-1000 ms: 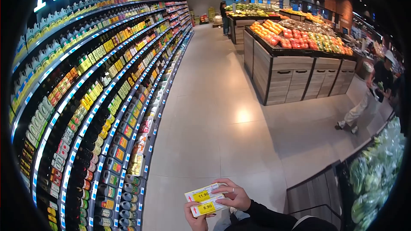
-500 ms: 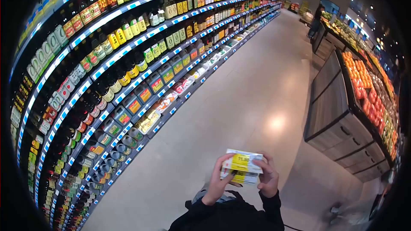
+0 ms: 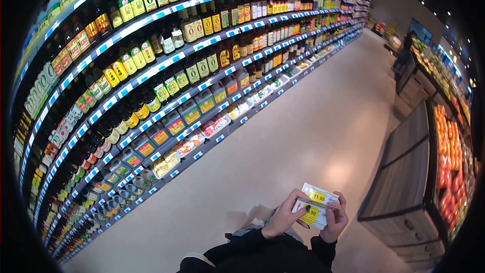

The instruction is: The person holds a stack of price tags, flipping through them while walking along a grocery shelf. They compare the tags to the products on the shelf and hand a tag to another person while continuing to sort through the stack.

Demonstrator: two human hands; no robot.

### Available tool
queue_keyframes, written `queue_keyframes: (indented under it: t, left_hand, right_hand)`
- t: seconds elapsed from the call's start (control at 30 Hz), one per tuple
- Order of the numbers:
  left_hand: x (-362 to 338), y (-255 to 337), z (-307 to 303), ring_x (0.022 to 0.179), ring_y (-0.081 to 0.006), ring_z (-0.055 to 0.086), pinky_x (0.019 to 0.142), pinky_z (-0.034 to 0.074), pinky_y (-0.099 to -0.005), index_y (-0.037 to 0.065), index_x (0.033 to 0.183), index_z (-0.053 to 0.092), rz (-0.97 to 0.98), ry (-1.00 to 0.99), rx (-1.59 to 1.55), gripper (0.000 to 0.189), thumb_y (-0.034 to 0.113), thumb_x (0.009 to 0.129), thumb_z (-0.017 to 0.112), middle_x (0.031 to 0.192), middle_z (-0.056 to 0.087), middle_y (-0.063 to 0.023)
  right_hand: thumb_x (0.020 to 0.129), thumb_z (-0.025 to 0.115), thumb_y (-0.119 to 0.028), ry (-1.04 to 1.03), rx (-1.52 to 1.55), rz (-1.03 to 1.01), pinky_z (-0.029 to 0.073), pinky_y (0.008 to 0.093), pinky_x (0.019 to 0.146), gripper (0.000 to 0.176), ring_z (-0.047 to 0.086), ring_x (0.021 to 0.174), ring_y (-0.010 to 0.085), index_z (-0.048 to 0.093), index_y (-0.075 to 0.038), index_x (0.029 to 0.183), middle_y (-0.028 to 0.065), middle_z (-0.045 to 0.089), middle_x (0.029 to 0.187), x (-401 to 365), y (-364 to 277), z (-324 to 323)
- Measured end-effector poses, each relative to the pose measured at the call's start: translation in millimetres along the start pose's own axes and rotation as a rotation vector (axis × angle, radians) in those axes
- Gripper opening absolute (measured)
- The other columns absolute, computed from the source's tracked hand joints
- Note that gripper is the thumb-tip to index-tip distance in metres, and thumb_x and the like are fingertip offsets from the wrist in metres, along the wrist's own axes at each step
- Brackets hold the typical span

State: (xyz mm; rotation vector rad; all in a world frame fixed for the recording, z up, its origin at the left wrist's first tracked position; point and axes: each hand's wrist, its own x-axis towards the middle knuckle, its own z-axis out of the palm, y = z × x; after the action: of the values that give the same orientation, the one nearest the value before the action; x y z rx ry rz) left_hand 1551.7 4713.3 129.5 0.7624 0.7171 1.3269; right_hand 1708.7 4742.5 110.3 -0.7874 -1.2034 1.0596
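Observation:
Both hands hold yellow-and-white price tags in front of my body, low in the head view. One price tag [image 3: 319, 195] reads 11.90 and sits at the top; another overlaps its lower edge, showing a price ending in .90 and a red arrow. My left hand [image 3: 284, 216] grips the tags from the left, its thumb lying over the lower one. On the right edge, my right hand [image 3: 335, 219] pinches them between thumb and fingers. Black sleeves cover both forearms.
On the left, long shelves [image 3: 184, 54] carry rows of sauce bottles and jugs, with blue-and-white labels along their edges. A wooden produce stand [image 3: 399, 172] with oranges [image 3: 447, 134] and red fruit is on the right. Far down the aisle stands a person [image 3: 404, 53] in dark clothes.
The view has turned left, so the shelves and produce stand sit further right. My hands and the price tags appear further right and tilted; the lower tag's face shows more fully.

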Motion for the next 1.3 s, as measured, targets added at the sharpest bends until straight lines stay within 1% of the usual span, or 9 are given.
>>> queue_keyframes:
  t: [0.13, 0.27, 0.37, 0.5, 0.67, 0.8, 1.13, 1.27, 1.3]
  left_hand:
    - [101, 5, 13, 0.092, -0.018, 0.058, 0.055, 0.058, -0.0283, 0.006, 0.106, 0.036, 0.044, 0.089, 0.004, 0.022, 0.002, 0.087, 0.046, 0.104, 0.043, -0.0076]
    - [173, 3, 18, 0.089, -0.0184, 0.059, 0.053, 0.058, -0.0283, 0.007, 0.107, 0.035, 0.13, 0.193, 0.017, 0.021, 0.004, 0.089, 0.044, 0.104, 0.044, -0.0087]
    - [218, -1, 14, 0.084, -0.018, 0.061, 0.053, 0.057, -0.0282, 0.006, 0.109, 0.035, 0.181, 0.355, -0.001, 0.019, 0.007, 0.091, 0.042, 0.098, 0.049, -0.0098]
    - [298, 4, 5, 0.083, -0.0178, 0.061, 0.053, 0.057, -0.0279, 0.005, 0.11, 0.035, 0.161, 0.387, 0.033, 0.021, 0.008, 0.091, 0.042, 0.097, 0.051, -0.0097]
    - [419, 1, 4, 0.082, -0.0161, 0.061, 0.053, 0.057, -0.0277, 0.003, 0.114, 0.035, 0.148, 0.313, -0.042, 0.025, 0.009, 0.091, 0.043, 0.098, 0.05, -0.0088]
    - [493, 10, 9, 0.084, -0.0143, 0.06, 0.052, 0.057, -0.0272, 0.003, 0.115, 0.035, 0.176, 0.258, -0.032, 0.027, 0.011, 0.091, 0.045, 0.099, 0.05, -0.0084]
    - [590, 37, -25, 0.08, -0.0162, 0.062, 0.052, 0.056, -0.0266, 0.001, 0.117, 0.034, 0.299, 0.631, 0.016, 0.029, 0.008, 0.09, 0.045, 0.1, 0.052, -0.0104]
    - [633, 41, -34, 0.082, -0.0176, 0.061, 0.054, 0.057, -0.028, 0.0, 0.117, 0.034, 0.398, 0.728, 0.01, 0.029, 0.009, 0.092, 0.044, 0.102, 0.052, -0.0109]
    - [642, 46, -33, 0.082, -0.0175, 0.062, 0.053, 0.057, -0.0274, 0.0, 0.116, 0.034, 0.427, 0.748, 0.038, 0.027, 0.009, 0.092, 0.043, 0.102, 0.053, -0.0114]
  right_hand:
    - [0.077, 0.058, -0.002, -0.059, 0.079, 0.077, 0.041, 0.0327, 0.087, 0.013, 0.051, 0.103, 0.0212, 0.064, 0.002, 0.089, 0.0184, 0.044, 0.122, 110, 16, -10]
    - [0.078, 0.059, -0.003, -0.188, 0.046, 0.053, 0.041, 0.0326, 0.088, 0.014, 0.05, 0.104, 0.0212, 0.063, 0.005, 0.089, 0.0188, 0.044, 0.123, 199, 49, -20]
    - [0.079, 0.058, -0.004, -0.236, 0.079, 0.114, 0.039, 0.0326, 0.09, 0.016, 0.048, 0.107, 0.0218, 0.061, 0.007, 0.09, 0.0196, 0.044, 0.123, 248, 68, -16]
    - [0.079, 0.057, -0.003, -0.219, 0.129, 0.155, 0.039, 0.0326, 0.091, 0.017, 0.048, 0.107, 0.0219, 0.06, 0.008, 0.091, 0.0197, 0.043, 0.124, 319, 103, -20]
    - [0.081, 0.053, -0.003, -0.101, 0.099, 0.121, 0.039, 0.0329, 0.092, 0.019, 0.049, 0.108, 0.0217, 0.058, 0.009, 0.094, 0.0193, 0.042, 0.128, 419, 135, -35]
    - [0.082, 0.05, -0.002, -0.111, 0.09, 0.076, 0.04, 0.0332, 0.091, 0.02, 0.05, 0.107, 0.0214, 0.058, 0.009, 0.096, 0.0185, 0.042, 0.128, 491, 146, -41]
    - [0.081, 0.056, -0.006, -0.373, 0.161, 0.211, 0.038, 0.0314, 0.089, 0.017, 0.049, 0.107, 0.0217, 0.06, 0.009, 0.089, 0.02, 0.043, 0.126, 618, 216, 1]
    - [0.08, 0.056, -0.003, -0.519, 0.193, 0.237, 0.037, 0.0322, 0.091, 0.015, 0.047, 0.11, 0.0225, 0.062, 0.006, 0.091, 0.0204, 0.043, 0.126, 672, 225, 18]
    - [0.081, 0.055, -0.001, -0.552, 0.205, 0.219, 0.04, 0.0314, 0.088, 0.016, 0.048, 0.11, 0.0224, 0.062, 0.005, 0.094, 0.0205, 0.043, 0.126, 684, 228, 20]
